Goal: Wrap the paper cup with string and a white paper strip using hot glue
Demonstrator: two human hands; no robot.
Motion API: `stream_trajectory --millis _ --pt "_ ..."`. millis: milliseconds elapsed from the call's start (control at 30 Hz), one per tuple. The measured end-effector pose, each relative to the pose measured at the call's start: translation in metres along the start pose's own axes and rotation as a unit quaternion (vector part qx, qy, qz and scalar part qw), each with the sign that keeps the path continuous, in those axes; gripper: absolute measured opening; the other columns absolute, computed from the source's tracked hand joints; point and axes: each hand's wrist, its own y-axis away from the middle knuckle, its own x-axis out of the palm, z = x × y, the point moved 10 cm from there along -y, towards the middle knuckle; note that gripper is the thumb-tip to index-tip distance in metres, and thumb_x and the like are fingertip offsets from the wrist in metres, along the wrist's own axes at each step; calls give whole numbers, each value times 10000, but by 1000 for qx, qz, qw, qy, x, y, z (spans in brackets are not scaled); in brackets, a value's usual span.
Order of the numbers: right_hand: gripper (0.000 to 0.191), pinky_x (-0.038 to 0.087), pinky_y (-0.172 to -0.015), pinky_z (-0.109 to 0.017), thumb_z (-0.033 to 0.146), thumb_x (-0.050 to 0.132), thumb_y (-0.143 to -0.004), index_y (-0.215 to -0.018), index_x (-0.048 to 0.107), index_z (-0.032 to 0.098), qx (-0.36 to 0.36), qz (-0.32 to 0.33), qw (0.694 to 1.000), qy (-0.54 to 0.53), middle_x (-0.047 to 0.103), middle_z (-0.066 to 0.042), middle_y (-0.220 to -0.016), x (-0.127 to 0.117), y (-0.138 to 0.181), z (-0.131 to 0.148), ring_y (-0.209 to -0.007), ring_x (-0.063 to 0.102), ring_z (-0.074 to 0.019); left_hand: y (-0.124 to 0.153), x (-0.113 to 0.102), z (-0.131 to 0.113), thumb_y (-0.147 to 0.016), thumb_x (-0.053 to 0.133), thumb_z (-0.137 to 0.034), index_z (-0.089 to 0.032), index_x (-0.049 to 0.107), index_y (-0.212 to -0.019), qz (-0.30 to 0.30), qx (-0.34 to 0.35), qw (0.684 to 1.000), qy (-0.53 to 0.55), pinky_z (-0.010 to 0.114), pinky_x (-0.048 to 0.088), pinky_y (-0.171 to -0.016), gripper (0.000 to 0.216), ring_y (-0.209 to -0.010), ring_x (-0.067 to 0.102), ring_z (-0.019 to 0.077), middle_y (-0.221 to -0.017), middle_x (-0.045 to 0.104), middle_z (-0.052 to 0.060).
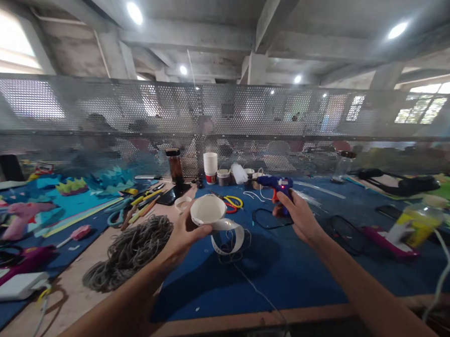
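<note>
My left hand (188, 230) is closed around a white paper cup (208, 209), its open mouth tilted toward me. A curled white paper strip (239, 233) loops out from the cup's side, near my thumb. Whether the strip is fixed to the cup or only held against it, I cannot tell. In my right hand (297, 212) is a blue hot glue gun (273, 182) with a small red light, its nozzle pointing left, behind and to the right of the cup. Below the strip a thin cord (254, 285) runs over the blue mat (291, 285).
A heap of grey yarn (131, 251) lies left of the cup. Behind stand stacked paper cups (210, 165) and a dark lidded bottle (175, 166). Yellow-handled scissors (234, 203) lie beyond the cup. A yellow container (420, 223) stands at right. Perforated metal screens (237, 107) close off the back.
</note>
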Motion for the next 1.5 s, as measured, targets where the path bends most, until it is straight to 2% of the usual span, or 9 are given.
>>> stream_trajectory --millis 100,200,367,500,667,933,1067,1267,1500 --pt "319 343 -461 -217 509 625 -907 -907 563 196 7 43 992 -117 533 58 -622 21 10 21 -464 449 -76 1 -3 -12 -630 859 -339 -209 582 -1308 -22 17 998 -47 412 495 -979 744 -1164 611 330 -1259 663 109" --pt "296 337 -475 -235 469 648 -911 -849 624 180 -3 73 991 -112 432 87 -486 36 17 39 -437 401 -78 3 -4 -25 -606 876 -310 -205 571 -1294 -37 42 994 -97 411 479 -1003 760 -1179 597 320 -1281 636 114" --pt "358 457 -629 -285 441 705 -874 -637 642 180 -22 135 990 -42 602 10 -525 57 28 49 -543 560 -121 8 -4 -44 -628 872 -237 -234 556 -1267 -54 106 979 -167 371 467 -1015 713 -1221 562 298 -1327 578 105" --pt "251 449 -569 -271 444 762 -823 -869 737 199 -12 90 993 -74 611 38 -563 55 31 33 -512 530 -110 11 0 -50 -636 866 -204 -252 541 -1261 -47 143 969 -198 376 433 -1057 706 -1252 534 292 -1338 555 92" --pt "329 549 -855 -371 506 785 -779 -968 753 238 7 85 986 -140 762 -49 -991 68 37 17 -936 696 -228 12 3 -37 -658 851 -238 -260 515 -1286 -42 107 972 -204 392 429 -1059 713 -1246 528 297 -1355 540 95" --pt "360 501 -1024 -460 538 756 -797 -1006 749 245 38 159 967 -195 762 -56 -1088 97 49 16 -1101 677 -276 13 5 -35 -614 872 -225 -259 545 -1244 -63 103 968 -219 377 425 -1039 711 -1188 552 284 -1300 563 77" --pt "310 509 -1030 -453 502 756 -815 -1007 760 258 17 167 961 -221 765 -40 -1087 98 52 23 -1074 694 -259 13 3 -32 -596 884 -223 -244 557 -1243 -86 88 972 -202 361 439 -1011 725 -1153 574 278 -1256 591 71" --pt "291 516 -1026 -443 449 776 -816 -1039 755 262 29 175 956 -235 769 -42 -1091 104 60 20 -1081 699 -254 12 16 -18 -736 815 -296 -263 497 -1343 -48 51 982 -173 323 408 -1038 685 -1223 541 258 -1305 592 57" --pt "299 538 -977 -436 476 749 -830 -1026 750 250 14 180 960 -212 765 -46 -1082 104 61 28 -1063 699 -255 14 26 3 -793 774 -335 -262 464 -1373 -24 -22 995 -98 298 465 -906 662 -1040 608 222 -1150 666 43"
